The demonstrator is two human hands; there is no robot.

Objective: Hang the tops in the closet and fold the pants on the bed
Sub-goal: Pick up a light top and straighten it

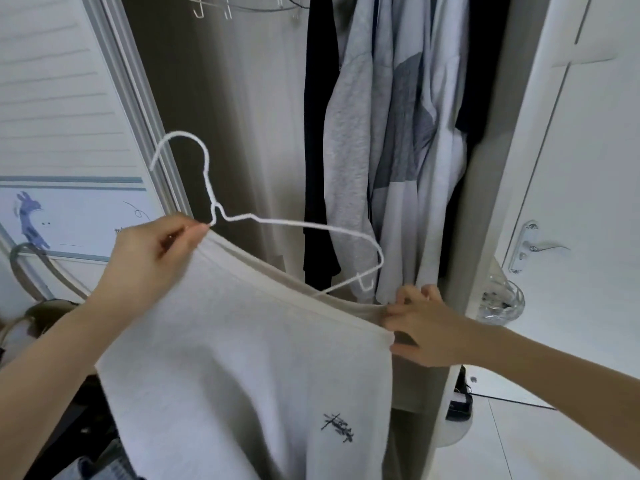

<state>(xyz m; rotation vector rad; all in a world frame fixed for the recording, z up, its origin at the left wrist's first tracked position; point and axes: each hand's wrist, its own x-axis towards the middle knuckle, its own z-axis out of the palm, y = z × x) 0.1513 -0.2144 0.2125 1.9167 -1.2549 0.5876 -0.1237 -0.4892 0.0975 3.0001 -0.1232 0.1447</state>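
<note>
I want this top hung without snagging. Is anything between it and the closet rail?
Nothing blocks the way. The top is on the hanger, held by both hands, left hand and right hand. Hung clothes crowd the right; the space left of them looks open.

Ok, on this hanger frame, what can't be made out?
- Head view: the left arm of the white hanger is hidden behind the left hand and the grey top.
- The top's hem is cut off by the bottom edge.
- Its dark chest mark is too small to read.
</note>
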